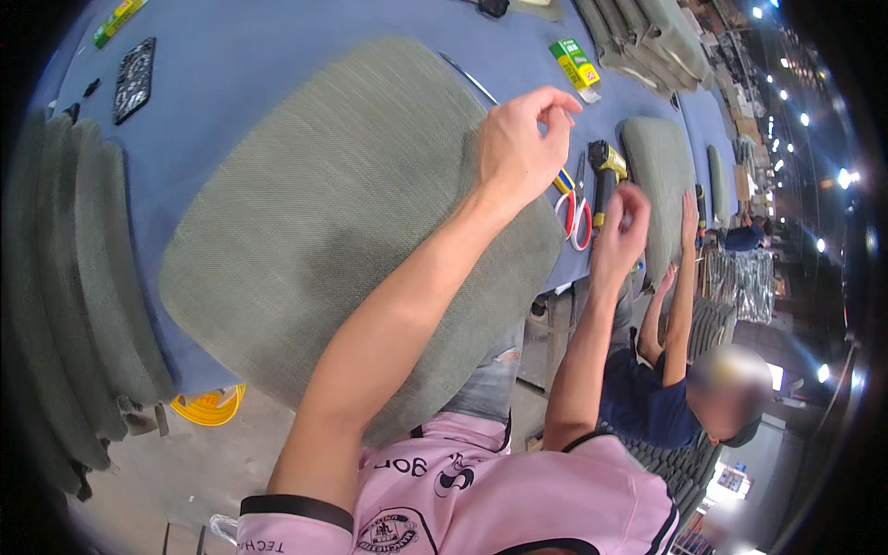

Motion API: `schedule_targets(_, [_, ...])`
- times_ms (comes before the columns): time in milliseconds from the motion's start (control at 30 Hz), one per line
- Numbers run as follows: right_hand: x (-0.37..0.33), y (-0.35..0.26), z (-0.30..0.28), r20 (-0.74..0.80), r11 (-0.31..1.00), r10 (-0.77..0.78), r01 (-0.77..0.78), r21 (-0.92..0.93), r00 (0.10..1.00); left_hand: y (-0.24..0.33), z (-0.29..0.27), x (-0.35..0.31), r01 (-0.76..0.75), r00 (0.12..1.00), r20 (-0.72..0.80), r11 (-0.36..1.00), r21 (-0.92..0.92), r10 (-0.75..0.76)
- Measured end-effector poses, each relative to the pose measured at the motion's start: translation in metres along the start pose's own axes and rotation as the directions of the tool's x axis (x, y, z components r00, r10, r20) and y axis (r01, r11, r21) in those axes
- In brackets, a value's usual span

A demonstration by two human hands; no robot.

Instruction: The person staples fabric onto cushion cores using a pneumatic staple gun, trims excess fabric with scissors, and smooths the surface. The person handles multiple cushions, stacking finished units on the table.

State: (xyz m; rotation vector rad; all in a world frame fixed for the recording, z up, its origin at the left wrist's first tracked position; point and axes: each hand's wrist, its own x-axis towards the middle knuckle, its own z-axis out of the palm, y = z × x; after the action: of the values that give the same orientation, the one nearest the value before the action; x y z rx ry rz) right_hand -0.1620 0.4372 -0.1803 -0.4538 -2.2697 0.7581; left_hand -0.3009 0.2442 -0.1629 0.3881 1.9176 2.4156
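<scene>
A large grey-green fabric cushion (305,203) lies on the blue-covered table (185,65) in front of me, its near edge reaching my lap. My left hand (525,143) is raised over its right side, thumb and fingers drawn together. Whatever is between them, if anything, is too small to see. Off the right edge of the cushion hovers my right hand (622,231), a little blurred, fingers curled towards the thumb; their contents do not show. Between the hands lie red-and-white-handled scissors (577,222). Beside these is a yellow-and-black power tool (606,171).
A thin metal rod (467,76) and a green-and-yellow box (573,65) lie beyond the cushion. Cushions are stacked left (65,277) and far right (647,42). A dark patterned phone (134,81) sits far left. A co-worker (647,393) touches another cushion (655,171) at right.
</scene>
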Motion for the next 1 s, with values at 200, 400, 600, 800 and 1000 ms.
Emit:
schedule_targets(200, [-0.171, -0.100, -0.015, 0.667, 0.898, -0.205, 0.409, -0.163, 0.717, -0.012, -0.025, 0.009, -0.399, 0.893, 0.010, 0.783, 0.477, 0.449])
schedule_targets(400, [-0.187, -0.096, -0.053, 0.689, 0.914, -0.277, 0.404, -0.026, 0.670, 0.045, -0.130, 0.027, -0.301, 0.950, 0.203, 0.530, 0.792, 0.237])
schedule_targets(600, [-0.196, -0.072, -0.069, 0.728, 0.831, -0.381, 0.557, -0.001, 0.570, 0.058, -0.312, -0.102, 0.243, 0.965, -0.229, 0.105, 0.964, -0.125])
schedule_targets(800, [-0.202, -0.050, -0.047, 0.563, 0.768, -0.522, 0.641, -0.017, 0.641, 0.077, -0.305, -0.205, 0.335, 0.942, -0.331, 0.141, 0.932, -0.050])
schedule_targets(1000, [-0.184, -0.030, -0.047, 0.374, 0.680, -0.727, 0.680, 0.276, 0.575, 0.148, -0.312, -0.290, 0.302, 0.953, -0.268, 0.396, 0.867, -0.142])
